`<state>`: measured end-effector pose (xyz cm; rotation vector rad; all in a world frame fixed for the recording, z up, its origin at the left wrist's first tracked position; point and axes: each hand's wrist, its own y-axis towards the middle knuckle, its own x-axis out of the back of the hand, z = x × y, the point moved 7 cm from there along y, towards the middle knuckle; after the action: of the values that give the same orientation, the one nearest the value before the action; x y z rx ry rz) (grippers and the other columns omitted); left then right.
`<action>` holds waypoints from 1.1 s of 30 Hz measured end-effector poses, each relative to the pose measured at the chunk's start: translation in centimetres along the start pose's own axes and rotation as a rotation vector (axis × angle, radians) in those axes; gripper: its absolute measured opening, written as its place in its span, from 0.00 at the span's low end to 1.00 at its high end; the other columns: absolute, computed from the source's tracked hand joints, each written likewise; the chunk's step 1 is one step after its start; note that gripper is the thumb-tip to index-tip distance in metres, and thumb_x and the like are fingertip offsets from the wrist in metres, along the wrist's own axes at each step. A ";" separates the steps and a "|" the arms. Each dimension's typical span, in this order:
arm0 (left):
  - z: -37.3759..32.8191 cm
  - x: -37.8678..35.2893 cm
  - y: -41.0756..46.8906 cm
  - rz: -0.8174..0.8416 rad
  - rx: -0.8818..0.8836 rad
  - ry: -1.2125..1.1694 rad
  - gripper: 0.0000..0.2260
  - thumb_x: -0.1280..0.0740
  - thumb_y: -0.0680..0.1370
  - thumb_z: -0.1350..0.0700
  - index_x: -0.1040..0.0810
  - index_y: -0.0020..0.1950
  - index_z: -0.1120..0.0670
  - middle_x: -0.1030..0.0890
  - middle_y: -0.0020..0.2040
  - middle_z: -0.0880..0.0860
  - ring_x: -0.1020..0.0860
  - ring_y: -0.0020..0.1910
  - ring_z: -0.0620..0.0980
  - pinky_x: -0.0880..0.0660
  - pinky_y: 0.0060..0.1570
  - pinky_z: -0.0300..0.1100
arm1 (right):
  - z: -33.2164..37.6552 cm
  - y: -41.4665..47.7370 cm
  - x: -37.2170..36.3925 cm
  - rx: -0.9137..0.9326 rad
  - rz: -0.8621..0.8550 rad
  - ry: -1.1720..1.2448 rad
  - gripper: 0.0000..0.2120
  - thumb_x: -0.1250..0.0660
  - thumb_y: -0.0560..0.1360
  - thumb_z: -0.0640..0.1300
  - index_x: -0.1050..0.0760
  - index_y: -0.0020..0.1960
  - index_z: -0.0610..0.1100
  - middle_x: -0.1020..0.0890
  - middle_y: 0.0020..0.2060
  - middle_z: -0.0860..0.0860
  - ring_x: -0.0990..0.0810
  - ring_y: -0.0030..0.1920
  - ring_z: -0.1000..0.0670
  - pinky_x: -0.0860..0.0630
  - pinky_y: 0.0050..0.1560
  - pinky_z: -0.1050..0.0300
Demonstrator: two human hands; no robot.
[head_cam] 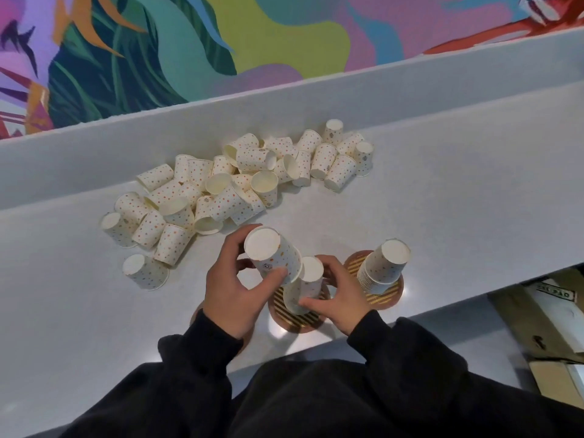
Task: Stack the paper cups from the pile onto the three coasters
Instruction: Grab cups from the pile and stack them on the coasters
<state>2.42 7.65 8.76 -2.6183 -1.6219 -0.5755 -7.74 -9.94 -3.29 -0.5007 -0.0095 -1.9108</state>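
Note:
My left hand (235, 295) grips an upside-down dotted paper cup (271, 254), tilted just left of and above the middle stack. My right hand (339, 295) holds the middle stack of inverted cups (308, 284), which stands on the middle striped coaster (297, 314). A taller stack of inverted cups (384, 267) stands on the right coaster (387, 295). The left coaster (196, 312) is mostly hidden under my left wrist. The pile of loose dotted cups (234, 188) lies scattered further back on the white counter.
The white counter (442, 200) has a raised ledge (284, 99) behind the pile, below a colourful mural. A single inverted cup (145, 271) stands left of my hands. Cardboard boxes (556, 314) sit on the floor beyond the counter's right edge.

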 end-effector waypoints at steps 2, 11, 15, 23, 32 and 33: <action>0.0 -0.5 -0.3 0.014 0.004 0.029 0.28 0.22 0.70 0.52 0.27 0.68 0.46 0.22 0.63 0.38 0.24 0.65 0.45 0.23 0.56 0.37 | -0.7 0.0 -0.7 0.007 0.032 -0.037 0.33 0.18 0.65 0.49 0.30 0.64 0.63 0.20 0.58 0.66 0.22 0.61 0.63 0.22 0.64 0.58; 2.9 -3.1 -1.7 0.092 0.040 0.201 0.29 0.20 0.71 0.56 0.28 0.68 0.44 0.22 0.63 0.37 0.24 0.64 0.41 0.23 0.57 0.40 | -2.7 0.7 -2.3 -0.001 0.116 -0.094 0.31 0.20 0.68 0.44 0.30 0.63 0.64 0.20 0.56 0.66 0.23 0.57 0.68 0.25 0.52 0.71; 3.9 -3.9 -2.1 0.105 0.063 0.226 0.29 0.21 0.71 0.54 0.28 0.68 0.42 0.23 0.63 0.36 0.25 0.64 0.39 0.24 0.58 0.38 | -3.4 0.8 -2.8 0.007 0.130 -0.111 0.32 0.20 0.68 0.50 0.31 0.65 0.65 0.20 0.59 0.65 0.22 0.60 0.62 0.22 0.60 0.61; 4.8 -4.7 -2.4 0.119 0.080 0.238 0.29 0.21 0.72 0.54 0.29 0.68 0.42 0.23 0.63 0.35 0.26 0.65 0.37 0.27 0.58 0.31 | -3.3 1.2 -2.7 0.019 0.134 -0.170 0.30 0.22 0.69 0.57 0.31 0.66 0.67 0.21 0.59 0.67 0.22 0.59 0.61 0.23 0.62 0.58; 8.1 -6.2 -2.9 0.191 0.137 0.320 0.29 0.21 0.71 0.52 0.31 0.66 0.38 0.24 0.60 0.33 0.26 0.62 0.33 0.27 0.57 0.27 | -2.7 1.3 -2.2 0.077 0.139 -0.267 0.33 0.21 0.70 0.53 0.29 0.72 0.60 0.20 0.65 0.60 0.24 0.61 0.58 0.27 0.64 0.58; 8.5 -6.3 -2.9 0.198 0.146 0.324 0.29 0.21 0.71 0.52 0.31 0.66 0.37 0.24 0.60 0.32 0.26 0.62 0.32 0.28 0.57 0.26 | -2.7 1.4 -2.2 0.079 0.141 -0.275 0.33 0.21 0.70 0.52 0.30 0.72 0.60 0.20 0.66 0.59 0.24 0.63 0.56 0.27 0.65 0.58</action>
<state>-0.05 5.22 -1.67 -2.3904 -1.2461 -0.7868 -6.79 -9.18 -6.84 -0.6885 -0.2220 -1.6853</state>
